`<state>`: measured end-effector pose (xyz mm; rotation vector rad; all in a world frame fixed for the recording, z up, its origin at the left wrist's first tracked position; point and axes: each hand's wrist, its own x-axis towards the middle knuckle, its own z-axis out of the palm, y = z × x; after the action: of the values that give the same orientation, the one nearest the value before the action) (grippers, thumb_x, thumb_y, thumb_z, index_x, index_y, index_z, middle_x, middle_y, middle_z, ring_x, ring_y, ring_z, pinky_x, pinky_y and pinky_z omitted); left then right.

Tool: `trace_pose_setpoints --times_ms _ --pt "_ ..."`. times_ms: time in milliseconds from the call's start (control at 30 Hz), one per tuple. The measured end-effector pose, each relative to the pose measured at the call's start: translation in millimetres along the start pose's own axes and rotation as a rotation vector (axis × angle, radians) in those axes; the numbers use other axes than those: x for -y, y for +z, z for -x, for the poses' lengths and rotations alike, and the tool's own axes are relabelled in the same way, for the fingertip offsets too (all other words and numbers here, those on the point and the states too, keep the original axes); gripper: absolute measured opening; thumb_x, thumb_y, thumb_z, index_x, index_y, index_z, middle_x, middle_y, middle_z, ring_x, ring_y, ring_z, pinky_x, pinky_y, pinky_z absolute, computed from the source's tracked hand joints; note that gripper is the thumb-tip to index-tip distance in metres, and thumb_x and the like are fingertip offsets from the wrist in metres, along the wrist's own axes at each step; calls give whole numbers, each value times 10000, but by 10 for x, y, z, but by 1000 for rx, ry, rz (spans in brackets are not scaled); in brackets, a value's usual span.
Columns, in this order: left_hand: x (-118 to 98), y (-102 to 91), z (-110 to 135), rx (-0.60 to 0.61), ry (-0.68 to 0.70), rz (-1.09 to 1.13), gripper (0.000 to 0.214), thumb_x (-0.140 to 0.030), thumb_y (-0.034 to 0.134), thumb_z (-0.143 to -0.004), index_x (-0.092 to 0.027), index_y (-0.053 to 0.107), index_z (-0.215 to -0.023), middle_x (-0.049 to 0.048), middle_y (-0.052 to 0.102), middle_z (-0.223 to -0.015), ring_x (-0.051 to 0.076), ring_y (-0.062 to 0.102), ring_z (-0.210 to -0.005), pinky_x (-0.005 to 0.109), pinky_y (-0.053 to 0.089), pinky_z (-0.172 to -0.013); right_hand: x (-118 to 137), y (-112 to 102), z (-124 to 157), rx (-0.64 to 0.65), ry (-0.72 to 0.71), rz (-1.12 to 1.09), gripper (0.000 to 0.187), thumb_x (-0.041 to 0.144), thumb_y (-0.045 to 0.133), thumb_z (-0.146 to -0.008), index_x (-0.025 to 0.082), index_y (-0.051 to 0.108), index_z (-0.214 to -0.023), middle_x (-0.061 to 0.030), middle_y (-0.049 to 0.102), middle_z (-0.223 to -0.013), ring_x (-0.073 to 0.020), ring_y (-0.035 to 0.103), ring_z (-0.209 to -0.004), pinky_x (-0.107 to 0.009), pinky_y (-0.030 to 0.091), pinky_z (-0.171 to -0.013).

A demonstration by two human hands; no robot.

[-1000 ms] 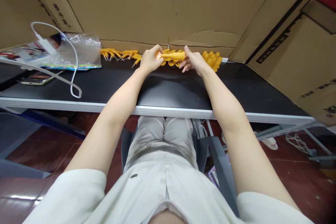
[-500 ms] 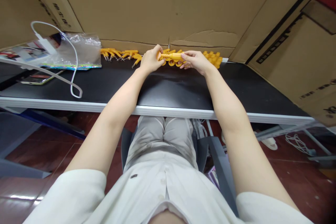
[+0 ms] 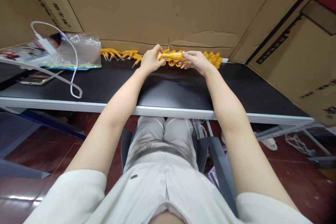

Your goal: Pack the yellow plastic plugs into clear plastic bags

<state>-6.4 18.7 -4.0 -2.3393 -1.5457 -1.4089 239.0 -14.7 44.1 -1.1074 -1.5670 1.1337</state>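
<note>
Both hands hold one yellow ribbed plastic piece [image 3: 175, 56] level above the back of the black table. It has a thick grooved body and a narrower neck, and I cannot make out its exact kind. My left hand [image 3: 151, 59] is closed on the neck end at the left. The fingertips of my right hand [image 3: 195, 61] pinch the other end of the body. Behind and below it lie several yellow round-ended pieces [image 3: 171, 63], partly hidden by the hands. Left of my left hand are yellow pieces with spiral metal tips [image 3: 112, 54].
Upright yellow pieces [image 3: 216, 59] cluster right of my right hand. A clear plastic bag [image 3: 81, 50], a white cable [image 3: 76, 63] and a phone [image 3: 39, 78] lie at the left. Cardboard [image 3: 147, 7] walls the table's back and right side.
My right fingertips have shifted slightly to the right along the yellow piece, showing a little more of its body. My left hand has stayed almost still.
</note>
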Motion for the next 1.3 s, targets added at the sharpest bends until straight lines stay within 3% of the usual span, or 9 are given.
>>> trace_pose_setpoints --times_ms 300,467,700,967,1100,1200,1300 --pt "-45 -26 23 -35 16 15 266 -474 798 -904 -292 670 -1050 54 783 -975 346 771 -1121 470 557 -1068 -37 4 -38 12 -17 23 447 648 816 -927 213 715 -905 -16 745 -739 -127 684 -567 -246 597 -568" --pt "-36 -22 22 -24 7 26 254 -416 807 -888 -292 683 -1072 56 773 -953 364 759 -1153 520 534 -1112 -52 16 -54 -20 10 5 478 678 831 -898 217 710 -935 -21 715 -723 -169 736 -637 -306 651 -667" --pt "1 1 2 -3 -24 -11 252 -385 809 -875 -286 675 -1065 66 777 -983 372 750 -1184 517 528 -1118 -30 37 -39 -12 33 -45 472 655 844 -898 206 701 -923 -18 704 -701 -151 701 -584 -285 639 -626" --pt "-67 -42 39 26 -21 29 280 -409 767 -876 -294 702 -1123 74 800 -1043 351 739 -1202 478 544 -1105 -59 117 -61 -18 19 -192 349 517 838 -945 200 697 -978 -35 773 -844 -157 775 -735 -309 689 -808" --pt "-109 -69 55 51 2 14 462 -382 770 -874 -295 685 -1321 94 795 -1183 338 733 -1189 469 534 -1124 -86 126 -111 -89 2 -260 319 472 842 -930 206 666 -944 -51 794 -956 -166 790 -884 -301 676 -877" --pt "-159 -123 71 77 -52 -39 656 -348 739 -918 -264 561 -1544 105 782 -1187 313 739 -1148 445 522 -1127 -144 25 -223 -201 -49 -351 370 531 827 -922 216 634 -937 -32 770 -1004 -154 770 -927 -295 655 -894" --pt "-201 -189 85 121 -143 -115 587 -312 658 -981 -201 575 -1551 115 778 -1144 299 728 -1146 416 511 -1123 -201 -169 -360 -354 -155 -409 403 601 738 -964 217 617 -959 -23 723 -1021 -166 749 -1011 -315 624 -917"
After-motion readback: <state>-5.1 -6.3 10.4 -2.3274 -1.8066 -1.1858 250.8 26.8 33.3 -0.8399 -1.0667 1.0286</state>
